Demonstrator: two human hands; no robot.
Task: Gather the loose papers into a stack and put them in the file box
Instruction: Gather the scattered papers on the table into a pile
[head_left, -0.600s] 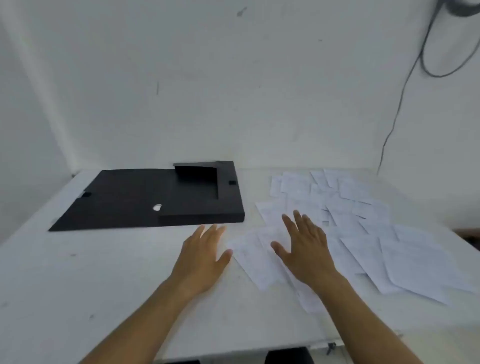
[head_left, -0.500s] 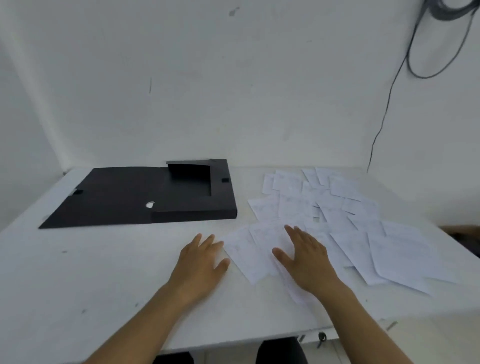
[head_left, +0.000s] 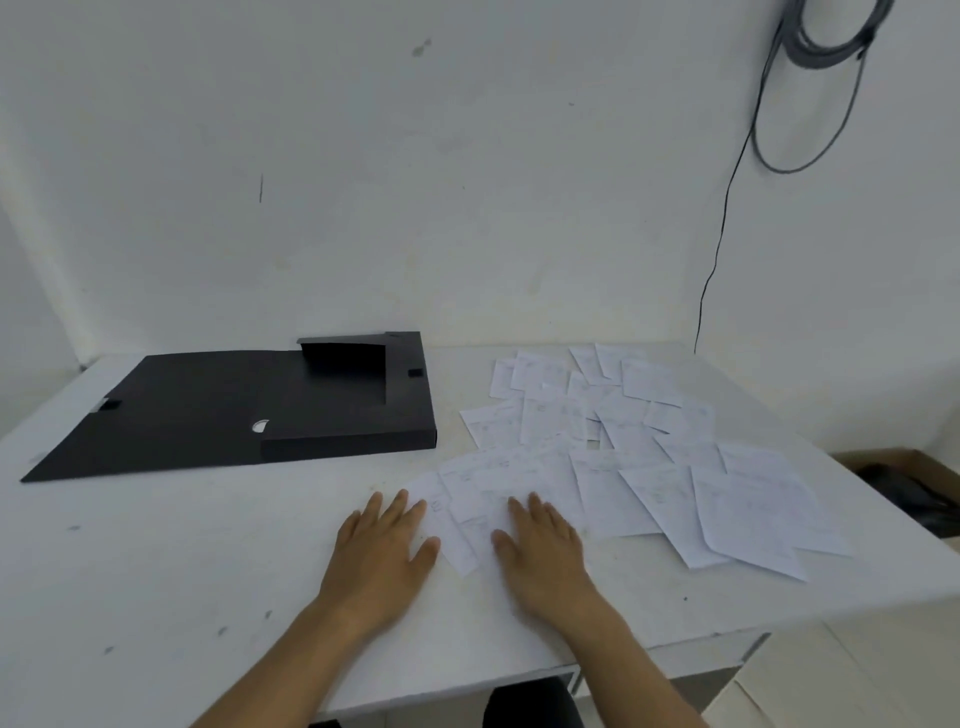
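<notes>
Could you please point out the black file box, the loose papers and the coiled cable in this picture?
file box (head_left: 348, 415): head view, on its black tray.
loose papers (head_left: 748, 509): head view, on a near right sheet.
coiled cable (head_left: 810, 52): head view, on the loops hanging on the wall.

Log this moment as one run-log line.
stage: gathering | left hand: flat on table | right hand: flat on papers | file box: open

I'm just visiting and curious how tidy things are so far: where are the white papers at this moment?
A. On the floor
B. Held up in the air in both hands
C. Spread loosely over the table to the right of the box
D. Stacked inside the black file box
C: the papers lie scattered and overlapping on the table, right of the open file box.
</notes>
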